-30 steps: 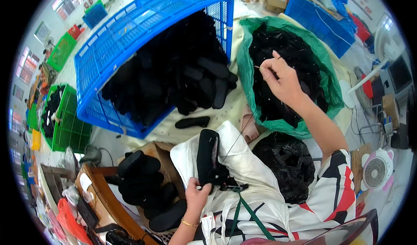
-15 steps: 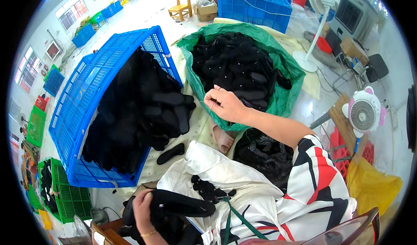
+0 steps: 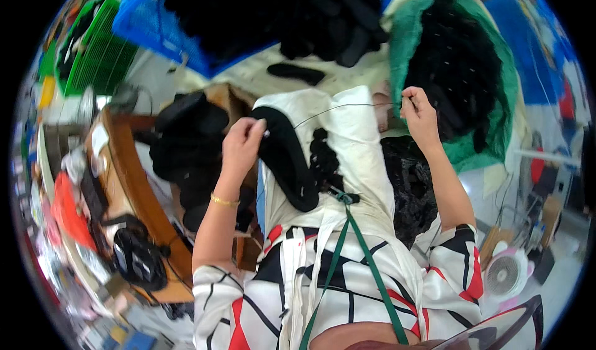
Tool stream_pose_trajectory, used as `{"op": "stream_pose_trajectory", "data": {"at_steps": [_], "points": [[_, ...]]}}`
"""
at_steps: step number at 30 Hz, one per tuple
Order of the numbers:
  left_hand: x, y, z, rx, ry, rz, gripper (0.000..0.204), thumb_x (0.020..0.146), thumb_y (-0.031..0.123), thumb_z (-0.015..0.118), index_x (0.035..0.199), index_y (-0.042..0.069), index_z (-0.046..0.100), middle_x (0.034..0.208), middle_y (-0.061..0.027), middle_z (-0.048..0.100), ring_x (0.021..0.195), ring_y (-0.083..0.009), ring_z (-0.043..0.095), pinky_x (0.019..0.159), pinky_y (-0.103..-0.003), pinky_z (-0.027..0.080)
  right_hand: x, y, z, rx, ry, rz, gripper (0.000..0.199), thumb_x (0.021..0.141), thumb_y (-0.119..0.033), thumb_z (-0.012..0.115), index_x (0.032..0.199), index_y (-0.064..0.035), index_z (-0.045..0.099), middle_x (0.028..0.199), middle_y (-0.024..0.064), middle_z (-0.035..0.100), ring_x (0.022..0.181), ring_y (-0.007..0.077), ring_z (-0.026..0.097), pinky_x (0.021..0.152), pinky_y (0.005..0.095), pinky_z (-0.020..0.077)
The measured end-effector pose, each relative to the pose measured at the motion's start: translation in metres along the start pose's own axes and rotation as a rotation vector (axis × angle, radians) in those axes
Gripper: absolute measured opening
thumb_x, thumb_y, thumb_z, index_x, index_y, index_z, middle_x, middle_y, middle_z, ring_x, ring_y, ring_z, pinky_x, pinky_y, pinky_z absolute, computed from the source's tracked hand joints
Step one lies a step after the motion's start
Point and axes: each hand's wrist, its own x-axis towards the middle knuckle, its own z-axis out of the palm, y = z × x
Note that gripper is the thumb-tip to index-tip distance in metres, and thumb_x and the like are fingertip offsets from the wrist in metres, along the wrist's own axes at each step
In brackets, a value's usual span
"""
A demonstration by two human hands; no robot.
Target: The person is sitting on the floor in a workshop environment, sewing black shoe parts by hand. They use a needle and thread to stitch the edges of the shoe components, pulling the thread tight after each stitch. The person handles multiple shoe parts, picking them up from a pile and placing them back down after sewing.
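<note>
Far across the floor a blue crate [image 3: 180,30] lies heaped with black pieces, and to its right a green sack [image 3: 496,120] gapes, full of more dark material. Nearer, over the person's lap, a cream cloth [image 3: 354,145] is spread. On it lies the black insole-shaped piece [image 3: 288,157], curving from the left hand [image 3: 242,145] down toward the lap. That hand's fingers are clenched on the piece's far end. The right hand [image 3: 419,111], out to the right by the sack's edge, pinches the end of a thin thread [image 3: 341,107] drawn taut between both hands. To stitch cleanly, I'd judge the thread wants even tension and the piece held flat against the cloth.
</note>
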Motion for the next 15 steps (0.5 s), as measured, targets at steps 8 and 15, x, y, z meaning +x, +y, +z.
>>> {"op": "stream_pose_trajectory", "data": {"at_steps": [8, 15], "points": [[-0.012, -0.002, 0.0, 0.056, -0.059, 0.136, 0.026, 0.084, 0.019, 0.077, 0.1, 0.003, 0.064, 0.093, -0.0048, 0.062, 0.08, -0.0139, 0.059, 0.073, -0.027, 0.049, -0.009, -0.064, 0.116, 0.072, -0.429, -0.206, 0.02, 0.091, -0.011, 0.065, 0.108, -0.0006, 0.063, 0.098, 0.0108, 0.064, 0.09, 0.0199, 0.064, 0.081, 0.0316, 0.051], [-0.017, 0.0, 0.003, -0.035, -0.013, 0.203, 0.022, 0.081, 0.007, 0.076, 0.099, 0.003, 0.064, 0.096, -0.0083, 0.063, 0.082, -0.0223, 0.062, 0.071, -0.03, 0.05, -0.007, -0.093, 0.181, -0.042, -0.536, -0.511, 0.024, 0.084, -0.018, 0.073, 0.102, -0.0045, 0.065, 0.094, 0.0118, 0.062, 0.088, 0.0318, 0.061, 0.077, 0.0394, 0.0486]]}}
